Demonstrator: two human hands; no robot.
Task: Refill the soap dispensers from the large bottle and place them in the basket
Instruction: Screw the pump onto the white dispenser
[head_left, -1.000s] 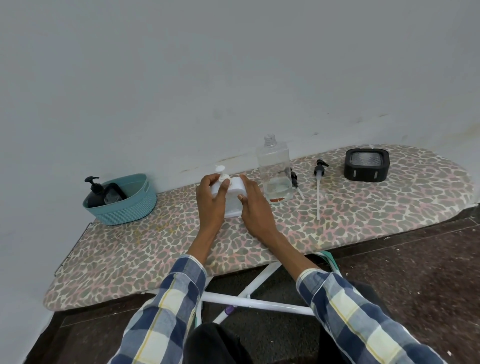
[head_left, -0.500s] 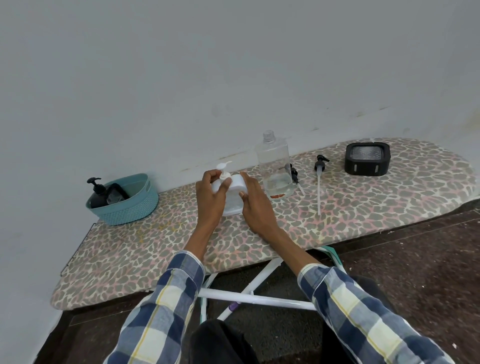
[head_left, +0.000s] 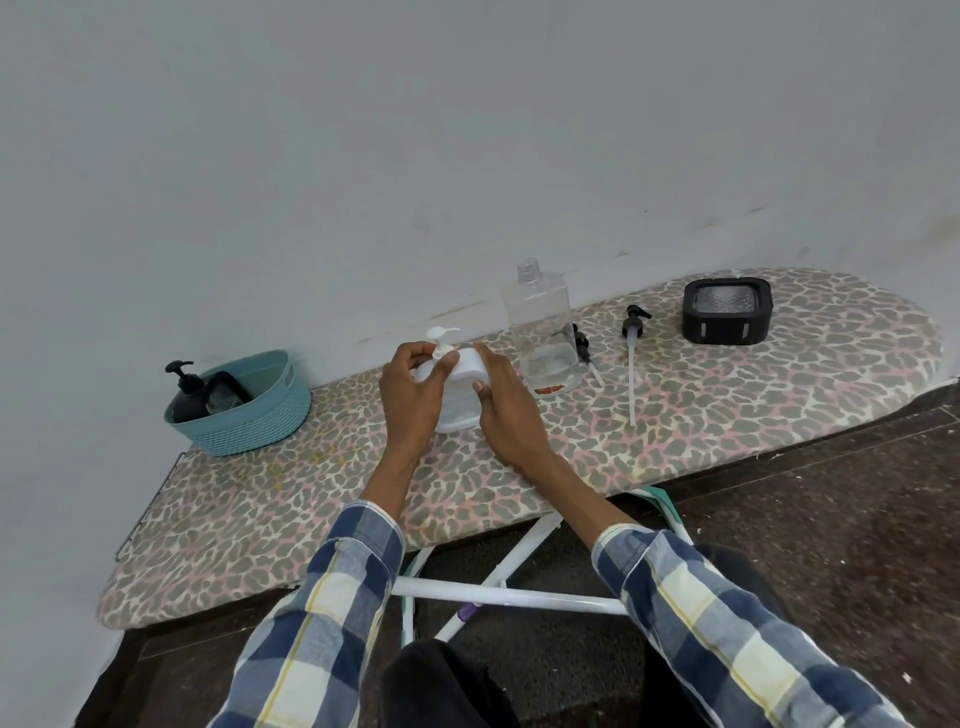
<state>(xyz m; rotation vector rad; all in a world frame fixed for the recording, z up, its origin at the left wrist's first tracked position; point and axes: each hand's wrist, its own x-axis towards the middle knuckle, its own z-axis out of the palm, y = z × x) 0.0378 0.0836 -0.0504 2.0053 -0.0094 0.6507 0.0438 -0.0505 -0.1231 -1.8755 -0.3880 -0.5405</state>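
Observation:
A white soap dispenser (head_left: 460, 402) stands on the leopard-print ironing board (head_left: 675, 415). My left hand (head_left: 413, 395) pinches its white pump head (head_left: 441, 340) at the neck. My right hand (head_left: 506, 410) grips the dispenser's right side. Just to the right stands the large clear bottle (head_left: 545, 332), uncapped, with a little liquid at the bottom. A teal basket (head_left: 249, 415) at the board's left end holds a black pump dispenser (head_left: 187, 397) and another dark item.
A loose black pump with a long white tube (head_left: 631, 358) lies right of the large bottle, and another black pump (head_left: 583, 345) lies partly behind it. A black square container (head_left: 726, 310) sits at the far right. A wall runs along the board's far edge.
Both hands stay on the white dispenser. My left fingers have shifted slightly around the pump neck. The camera has moved a little, so everything sits lower in view.

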